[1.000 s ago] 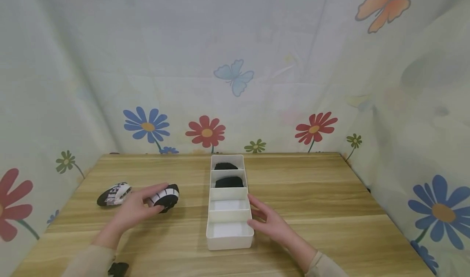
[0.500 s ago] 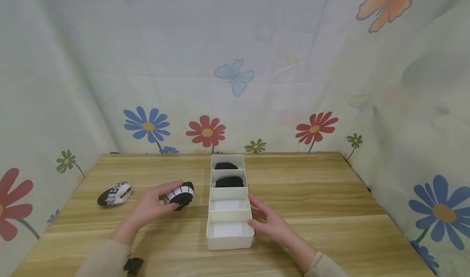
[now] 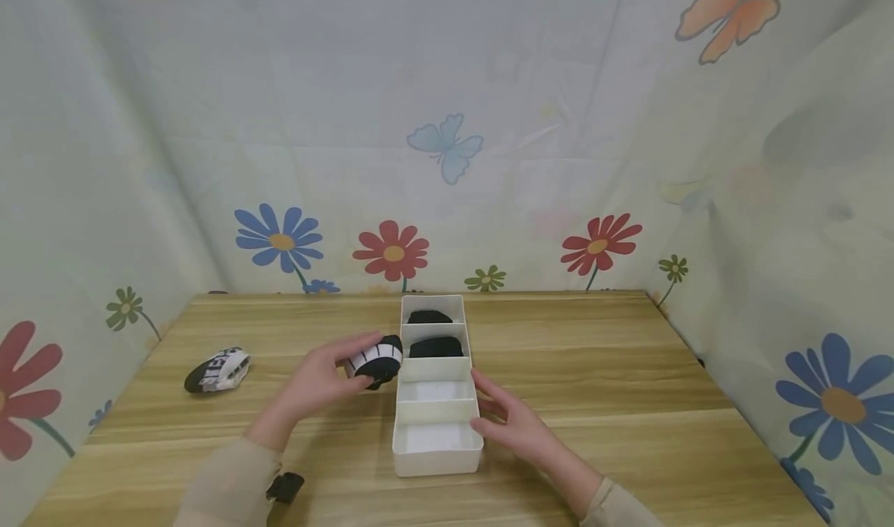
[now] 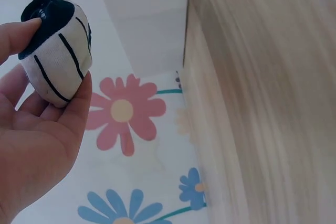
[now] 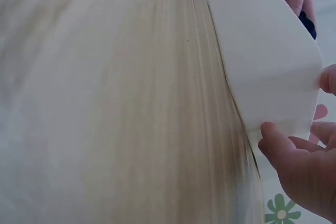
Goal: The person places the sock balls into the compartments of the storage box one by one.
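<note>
My left hand (image 3: 317,383) holds a rolled black-and-white striped sock (image 4: 58,56) between thumb and fingers. In the head view the sock is raised at the left edge of a white divided box (image 3: 438,463), beside its middle compartments. My right hand (image 3: 513,422) rests its thumb and fingertips against the box's right wall, also seen in the right wrist view. One black rolled sock (image 3: 430,317) lies in the farthest compartment, and another black sock (image 3: 436,347) in the one before it. White floor shows in the two nearer compartments.
A rolled black-and-white sock with lettering (image 3: 218,370) lies on the left of the wooden table (image 3: 601,356). A small black object (image 3: 285,487) sits at my left sleeve. Flower-printed cloth (image 3: 517,201) hangs behind and along both sides.
My left hand has carried the striped sock rightward across the table to the box's left edge. The right hand and the box have stayed in place.
</note>
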`<state>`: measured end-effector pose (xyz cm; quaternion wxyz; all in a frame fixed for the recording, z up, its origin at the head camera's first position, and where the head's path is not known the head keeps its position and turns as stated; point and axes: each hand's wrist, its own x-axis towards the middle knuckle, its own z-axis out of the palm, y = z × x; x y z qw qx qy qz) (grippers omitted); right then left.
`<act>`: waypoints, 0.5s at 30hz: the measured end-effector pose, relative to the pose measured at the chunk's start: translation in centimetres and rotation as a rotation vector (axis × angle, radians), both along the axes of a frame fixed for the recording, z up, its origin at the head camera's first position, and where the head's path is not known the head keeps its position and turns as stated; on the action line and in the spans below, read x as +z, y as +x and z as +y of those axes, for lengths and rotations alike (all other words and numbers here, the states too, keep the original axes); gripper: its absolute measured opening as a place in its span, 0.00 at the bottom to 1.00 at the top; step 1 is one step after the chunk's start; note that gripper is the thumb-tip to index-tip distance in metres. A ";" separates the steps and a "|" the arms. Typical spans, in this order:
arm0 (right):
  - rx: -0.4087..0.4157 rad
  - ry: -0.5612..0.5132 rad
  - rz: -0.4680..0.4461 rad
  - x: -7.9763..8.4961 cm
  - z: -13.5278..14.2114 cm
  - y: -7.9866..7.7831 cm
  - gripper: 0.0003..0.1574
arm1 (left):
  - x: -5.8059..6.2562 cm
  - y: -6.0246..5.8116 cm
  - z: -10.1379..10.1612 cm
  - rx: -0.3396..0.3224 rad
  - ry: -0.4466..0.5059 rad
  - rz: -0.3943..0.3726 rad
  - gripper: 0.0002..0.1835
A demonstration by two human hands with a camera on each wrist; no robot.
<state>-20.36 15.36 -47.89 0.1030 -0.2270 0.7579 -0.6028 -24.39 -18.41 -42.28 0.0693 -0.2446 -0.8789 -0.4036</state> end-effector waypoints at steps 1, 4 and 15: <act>-0.004 0.002 -0.006 0.0 0.0 0.0 0.45 | 0.1 -0.1 0.3 -0.015 0.008 0.002 0.32; -0.003 -0.001 -0.013 -0.1 0.0 0.0 0.45 | 0.5 -0.3 1.1 -0.042 0.025 0.013 0.32; -0.006 0.009 -0.014 -0.2 0.0 -0.1 0.45 | 1.2 -0.8 4.1 -0.117 0.027 0.046 0.33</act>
